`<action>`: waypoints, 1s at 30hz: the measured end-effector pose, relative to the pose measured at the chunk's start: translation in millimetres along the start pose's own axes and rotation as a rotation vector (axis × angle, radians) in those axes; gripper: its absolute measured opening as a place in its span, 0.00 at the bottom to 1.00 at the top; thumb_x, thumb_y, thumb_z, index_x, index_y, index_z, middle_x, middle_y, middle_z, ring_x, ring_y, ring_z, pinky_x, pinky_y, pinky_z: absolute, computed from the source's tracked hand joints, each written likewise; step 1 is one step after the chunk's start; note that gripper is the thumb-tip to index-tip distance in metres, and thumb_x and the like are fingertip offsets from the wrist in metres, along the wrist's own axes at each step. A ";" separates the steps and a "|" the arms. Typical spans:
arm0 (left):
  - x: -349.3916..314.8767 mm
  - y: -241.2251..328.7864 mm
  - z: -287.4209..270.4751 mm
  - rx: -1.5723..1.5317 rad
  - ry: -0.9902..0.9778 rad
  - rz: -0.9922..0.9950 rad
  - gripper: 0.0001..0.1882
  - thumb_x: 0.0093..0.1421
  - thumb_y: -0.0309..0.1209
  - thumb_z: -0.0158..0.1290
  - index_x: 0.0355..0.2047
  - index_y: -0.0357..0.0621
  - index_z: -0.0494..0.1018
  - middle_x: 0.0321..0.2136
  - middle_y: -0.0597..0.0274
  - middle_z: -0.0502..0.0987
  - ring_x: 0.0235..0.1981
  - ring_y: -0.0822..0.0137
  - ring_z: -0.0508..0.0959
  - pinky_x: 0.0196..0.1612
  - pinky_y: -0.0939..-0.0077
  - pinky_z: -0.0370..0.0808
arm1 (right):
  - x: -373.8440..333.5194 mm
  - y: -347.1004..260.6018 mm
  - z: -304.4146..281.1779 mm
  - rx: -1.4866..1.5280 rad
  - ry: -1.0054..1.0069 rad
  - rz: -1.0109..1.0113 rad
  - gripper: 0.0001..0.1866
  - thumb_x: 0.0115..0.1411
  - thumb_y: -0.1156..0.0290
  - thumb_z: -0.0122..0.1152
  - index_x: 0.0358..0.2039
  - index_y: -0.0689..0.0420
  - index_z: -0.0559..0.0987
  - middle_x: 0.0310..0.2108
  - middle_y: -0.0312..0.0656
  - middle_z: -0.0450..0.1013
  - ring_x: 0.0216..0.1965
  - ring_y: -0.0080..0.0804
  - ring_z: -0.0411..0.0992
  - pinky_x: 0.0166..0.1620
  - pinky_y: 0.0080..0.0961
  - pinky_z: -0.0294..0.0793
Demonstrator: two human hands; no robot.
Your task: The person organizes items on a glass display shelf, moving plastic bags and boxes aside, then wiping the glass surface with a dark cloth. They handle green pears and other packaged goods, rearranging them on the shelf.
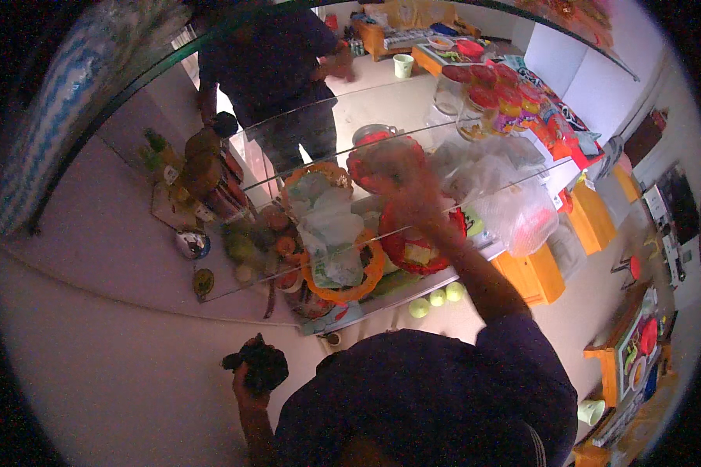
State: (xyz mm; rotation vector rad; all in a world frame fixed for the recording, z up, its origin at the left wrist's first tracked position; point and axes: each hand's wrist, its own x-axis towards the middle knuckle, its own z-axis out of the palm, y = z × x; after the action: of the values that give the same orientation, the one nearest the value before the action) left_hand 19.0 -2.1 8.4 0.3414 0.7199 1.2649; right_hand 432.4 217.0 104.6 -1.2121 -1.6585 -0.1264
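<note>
My left hand (pixel 247 389) is closed around a dark, crumpled bundle (pixel 265 367), perhaps cloth or a bag; I cannot tell which. It hangs low, left of the glass shelf unit. My right arm reaches across to the shelf. There my right hand (pixel 419 201) is smeared by motion over a red scalloped basket (pixel 458 227), and its fingers do not show clearly. Pale contents (pixel 419 255) lie in that basket. Left of it stands an orange scalloped basket (pixel 375 268) holding a whitish plastic bag (pixel 336 261).
Clear jars with red lids (pixel 483 97) and a filled plastic bag (pixel 522 214) stand to the right. Several pale green round things (pixel 419 308) line the near edge. Bottles (pixel 163 167) and a small bowl (pixel 193 244) are at left. A mirror reflects my dark-clothed body (pixel 269 70).
</note>
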 end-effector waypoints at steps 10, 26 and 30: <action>25.9 -8.1 -24.4 -0.179 -0.168 -0.114 0.28 0.56 0.40 0.46 0.54 0.38 0.59 0.49 0.49 0.67 0.49 0.57 0.69 0.52 0.63 0.68 | -30.4 212.7 -159.0 -0.831 -0.195 0.367 0.17 0.51 0.66 0.58 0.42 0.54 0.74 0.40 0.46 0.70 0.43 0.47 0.68 0.45 0.38 0.68; 1.6 -0.2 40.2 0.057 -0.029 -0.012 0.29 0.55 0.41 0.47 0.54 0.39 0.59 0.48 0.50 0.67 0.50 0.57 0.69 0.53 0.63 0.67 | 50.5 113.8 -128.2 -0.541 0.040 0.226 0.25 0.47 0.57 0.65 0.44 0.54 0.72 0.40 0.47 0.70 0.38 0.43 0.70 0.39 0.33 0.71; 12.5 0.8 1.7 -0.059 -0.077 -0.114 0.28 0.56 0.40 0.46 0.54 0.39 0.59 0.48 0.53 0.68 0.49 0.58 0.69 0.53 0.63 0.67 | 93.7 143.0 -122.1 -0.507 -0.033 0.202 0.26 0.47 0.56 0.63 0.45 0.51 0.72 0.45 0.49 0.68 0.46 0.44 0.68 0.46 0.37 0.69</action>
State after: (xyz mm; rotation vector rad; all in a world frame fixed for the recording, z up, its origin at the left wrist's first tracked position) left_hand 21.1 10.2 6.4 0.2952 0.6267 1.1568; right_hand 624.1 274.2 168.7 -1.7619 -1.5690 -0.4218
